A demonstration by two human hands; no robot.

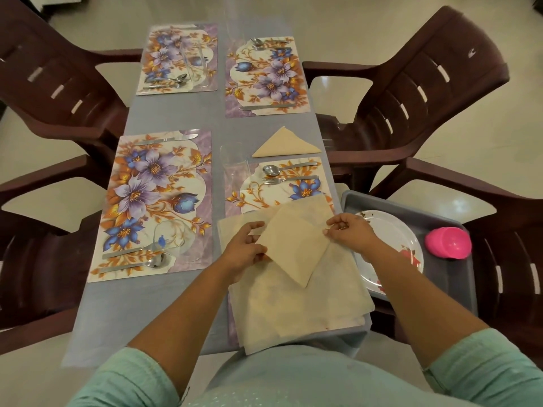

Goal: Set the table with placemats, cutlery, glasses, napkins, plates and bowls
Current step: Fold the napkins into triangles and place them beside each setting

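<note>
A cream napkin (296, 245), folded into a triangle pointing toward me, lies on a stack of unfolded napkins (296, 306) at the near right of the table. My left hand (245, 251) pinches its left corner and my right hand (349, 232) pinches its right corner. A finished folded napkin (286, 143) lies beyond the near-right floral placemat (255, 195), which carries a spoon and fork (282, 173). The napkin stack covers that placemat's near half. Three other floral placemats (152, 201) hold cutlery. Clear glasses (173, 239) stand on or beside the placemats.
A grey tray (452, 277) on the right holds a floral plate (390, 230) and a pink cup (448, 242). Dark brown plastic chairs (426, 83) stand along both sides of the narrow blue-covered table (141, 312).
</note>
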